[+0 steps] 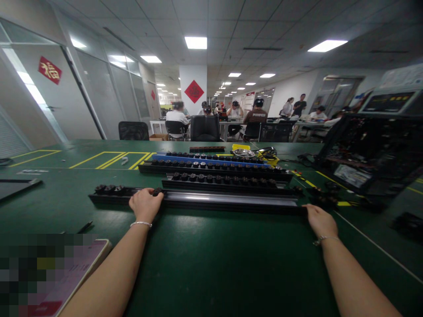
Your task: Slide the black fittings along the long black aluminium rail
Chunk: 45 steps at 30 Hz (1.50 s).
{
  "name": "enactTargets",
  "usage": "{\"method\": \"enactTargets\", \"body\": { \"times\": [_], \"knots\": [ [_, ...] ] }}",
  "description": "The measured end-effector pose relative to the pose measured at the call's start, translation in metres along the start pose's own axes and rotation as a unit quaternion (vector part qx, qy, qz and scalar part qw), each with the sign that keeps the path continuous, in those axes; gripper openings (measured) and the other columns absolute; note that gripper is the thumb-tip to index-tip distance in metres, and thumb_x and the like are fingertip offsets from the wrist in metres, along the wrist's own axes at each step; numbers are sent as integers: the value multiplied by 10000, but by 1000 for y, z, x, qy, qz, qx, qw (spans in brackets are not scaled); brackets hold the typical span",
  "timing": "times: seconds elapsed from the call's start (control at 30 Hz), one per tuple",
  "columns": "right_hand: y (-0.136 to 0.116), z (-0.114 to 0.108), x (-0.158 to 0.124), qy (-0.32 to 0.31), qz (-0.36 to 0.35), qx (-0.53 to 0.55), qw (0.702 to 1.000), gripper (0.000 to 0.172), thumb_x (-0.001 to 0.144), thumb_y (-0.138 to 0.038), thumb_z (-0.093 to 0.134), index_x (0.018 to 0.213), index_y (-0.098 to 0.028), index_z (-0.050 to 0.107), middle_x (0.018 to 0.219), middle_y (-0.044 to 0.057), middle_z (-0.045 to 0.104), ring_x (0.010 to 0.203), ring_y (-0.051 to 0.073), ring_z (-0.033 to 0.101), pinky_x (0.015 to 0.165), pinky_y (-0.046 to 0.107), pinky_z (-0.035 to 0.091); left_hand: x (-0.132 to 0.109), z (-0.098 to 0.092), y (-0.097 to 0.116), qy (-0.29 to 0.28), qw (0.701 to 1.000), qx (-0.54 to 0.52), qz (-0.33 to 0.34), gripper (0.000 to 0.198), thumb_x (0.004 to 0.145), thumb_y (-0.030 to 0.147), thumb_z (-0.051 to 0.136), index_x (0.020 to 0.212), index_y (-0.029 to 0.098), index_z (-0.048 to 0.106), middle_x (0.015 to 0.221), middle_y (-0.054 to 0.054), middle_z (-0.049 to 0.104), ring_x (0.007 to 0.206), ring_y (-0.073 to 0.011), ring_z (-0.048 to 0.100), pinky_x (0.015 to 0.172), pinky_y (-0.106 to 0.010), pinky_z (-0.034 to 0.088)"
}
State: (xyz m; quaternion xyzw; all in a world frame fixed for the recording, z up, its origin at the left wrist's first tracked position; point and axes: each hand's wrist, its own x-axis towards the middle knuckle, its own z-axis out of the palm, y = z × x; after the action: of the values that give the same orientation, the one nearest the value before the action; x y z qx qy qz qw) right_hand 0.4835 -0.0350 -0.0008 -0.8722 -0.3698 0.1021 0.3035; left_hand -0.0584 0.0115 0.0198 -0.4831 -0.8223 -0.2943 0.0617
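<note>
A long black rail with a shiny silver metal channel lies on the dark green tabletop, its 9 o'clock end carrying 3 squat, round black pieces, while the left hand, fingers bent, pinches another small black piece at the rail. At the 3 o'clock end the right hand grips the tip between thumb and fingers; towards 12 o'clock lie more black and blue rails, towards 8 o'clock a pink-screened rectangular phone.
</note>
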Motion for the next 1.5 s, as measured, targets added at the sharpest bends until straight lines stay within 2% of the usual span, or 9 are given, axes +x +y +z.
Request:
{"method": "enactTargets", "body": {
  "times": [0.3, 0.47, 0.73, 1.5],
  "knots": [
    [-2, -1, -3, 0, 3, 9, 1000, 459, 804, -451, 344, 1021, -237, 687, 886, 103, 657, 748, 255, 565, 660, 365, 432, -3, 0, 4, 0, 1000, -4, 14, 368, 697, 441, 541, 918, 178, 672, 967, -120, 686, 1000, -296, 586, 898, -402, 370],
    [-6, -2, -5, -10, 18, 7, 1000, 456, 803, -449, 356, 1049, -235, 675, 936, 105, 663, 771, 265, 575, 672, 373, 439, -5, 0, 6, -3, 1000, -6, 25, 362, 695, 439, 542, 909, 180, 677, 959, -119, 687, 993, -295, 588, 897, -399, 371],
    [-1, 3, 2, -2, -8, -6, 1000, 466, 793, -444, 358, 1056, -224, 673, 1043, 115, 651, 898, 298, 576, 723, 386, 447, -4, 4, 6, -3, 999, -7, 33, 366, 691, 446, 551, 912, 183, 678, 954, -117, 692, 992, -302, 589, 892, -401, 377],
    [-11, -5, -10, 15, -11, -6, 1000, 425, 791, -453, 393, 984, -206, 681, 958, 112, 673, 797, 280, 595, 691, 396, 473, -8, 5, 9, -9, 998, -6, 59, 341, 709, 455, 553, 888, 192, 676, 924, -99, 690, 975, -284, 592, 892, -381, 396]
  ]
}}
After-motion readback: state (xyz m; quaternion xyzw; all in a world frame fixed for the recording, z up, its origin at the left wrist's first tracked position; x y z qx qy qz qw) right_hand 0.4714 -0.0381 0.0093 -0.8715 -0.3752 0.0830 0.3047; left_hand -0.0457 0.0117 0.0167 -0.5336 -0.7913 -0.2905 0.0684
